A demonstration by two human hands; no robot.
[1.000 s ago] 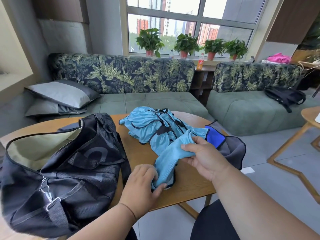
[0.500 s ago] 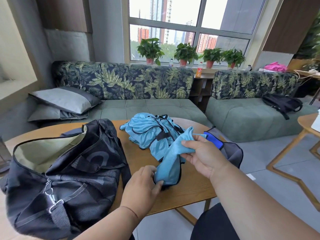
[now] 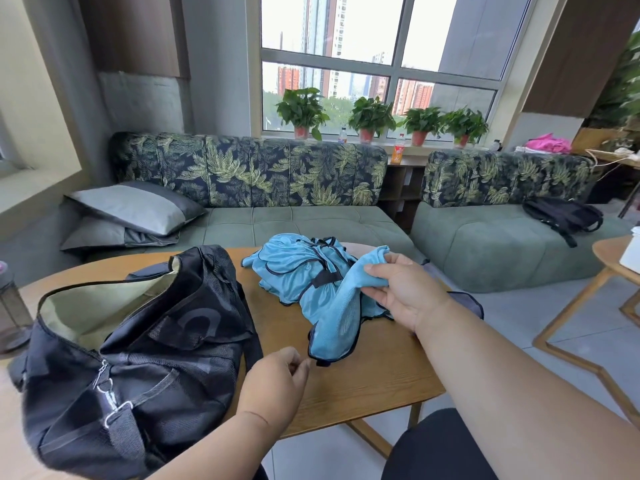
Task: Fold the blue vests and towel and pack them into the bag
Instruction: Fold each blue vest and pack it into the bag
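Note:
A black duffel bag [image 3: 145, 362] lies unzipped on the left of the wooden table [image 3: 367, 389], showing its beige lining. Behind it to the right, blue vests [image 3: 291, 268] with black trim lie crumpled in a pile. My right hand [image 3: 398, 289] grips the upper end of one blue vest [image 3: 336, 320], which stretches down toward me. My left hand [image 3: 277, 379] has curled fingers and pinches the black trim at that vest's lower corner. The edge of a dark grey cloth [image 3: 467, 301] shows behind my right forearm. The towel cannot be made out.
A green sofa [image 3: 311, 220] with grey pillows [image 3: 135, 206] runs behind the table. On the right sofa section lies a black backpack [image 3: 564, 216]. A dark bottle [image 3: 10, 306] stands at the far left. A second wooden table [image 3: 616, 254] is at the right.
My right hand has lifted the vest's upper end up and right. My left hand has slid off the bunched lower end and now holds only its corner. The view has tilted up.

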